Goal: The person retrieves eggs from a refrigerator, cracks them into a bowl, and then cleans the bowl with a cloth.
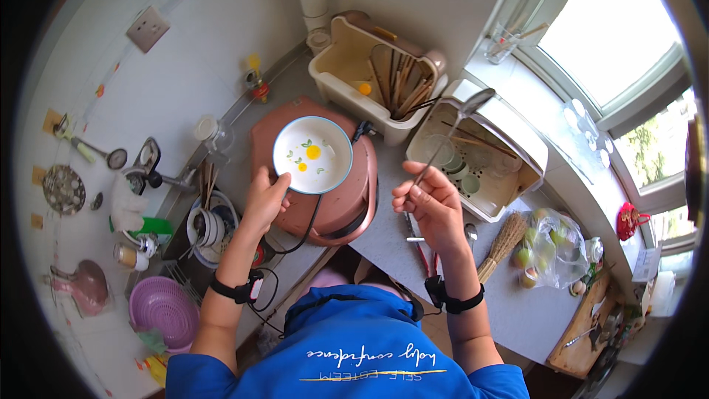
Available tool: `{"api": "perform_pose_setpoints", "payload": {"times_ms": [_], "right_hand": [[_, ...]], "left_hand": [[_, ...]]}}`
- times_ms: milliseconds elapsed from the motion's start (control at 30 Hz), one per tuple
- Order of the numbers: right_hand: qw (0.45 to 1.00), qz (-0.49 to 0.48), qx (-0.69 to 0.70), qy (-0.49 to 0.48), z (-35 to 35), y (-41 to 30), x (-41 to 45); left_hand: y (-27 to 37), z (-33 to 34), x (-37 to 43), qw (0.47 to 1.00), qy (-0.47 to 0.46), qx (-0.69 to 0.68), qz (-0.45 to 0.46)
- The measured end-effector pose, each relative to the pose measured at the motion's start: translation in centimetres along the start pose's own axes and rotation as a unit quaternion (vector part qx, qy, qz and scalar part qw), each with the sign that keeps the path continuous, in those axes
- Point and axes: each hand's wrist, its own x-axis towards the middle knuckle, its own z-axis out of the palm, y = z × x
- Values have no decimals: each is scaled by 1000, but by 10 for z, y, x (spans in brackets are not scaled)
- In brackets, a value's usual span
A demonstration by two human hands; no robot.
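Note:
My left hand (266, 197) grips the near-left rim of a white bowl (327, 169) with a blue rim and a yellow flower pattern inside. The bowl is over a round pinkish-brown appliance (346, 205) with a black cord. My right hand (435, 199) holds a long-handled metal spoon (476, 101) by its handle, its head pointing up and away towards the dish box. Below the right hand, a red-handled tool (424, 257) lies on the grey counter (382, 233), partly hidden by the forearm.
Behind stand a cream utensil box (346, 86) with chopsticks and an open dish box (493, 202) with cups. At right are a straw brush (507, 238), a plastic bag of fruit (559, 249) and a wooden board (570, 352). At left are stacked bowls (207, 227) and a purple basket (163, 310).

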Motion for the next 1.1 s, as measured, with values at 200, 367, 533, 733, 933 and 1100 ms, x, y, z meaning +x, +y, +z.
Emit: {"api": "perform_pose_setpoints", "payload": {"times_ms": [200, 367, 533, 733, 933, 1100], "right_hand": [[986, 41, -162, -3, -10, 3, -7], [973, 74, -217, -9, -11, 8, -7], [962, 103, -251, -17, -11, 13, -2], [943, 121, -308, -41, 1, 33, 16], [925, 155, -320, -133, 32, 66, 41], [934, 96, -323, -121, 37, 84, 53]], "left_hand": [[-33, 8, 3, 996, 26, -49, -64], [-45, 13, 8, 992, 50, -95, -66], [-50, 14, 19, 990, 72, -98, -73], [-24, -1, 12, 990, 11, 127, 56], [35, 3, -1, 958, -264, -100, 47], [35, -12, 45, 969, -143, -173, 104]]}}
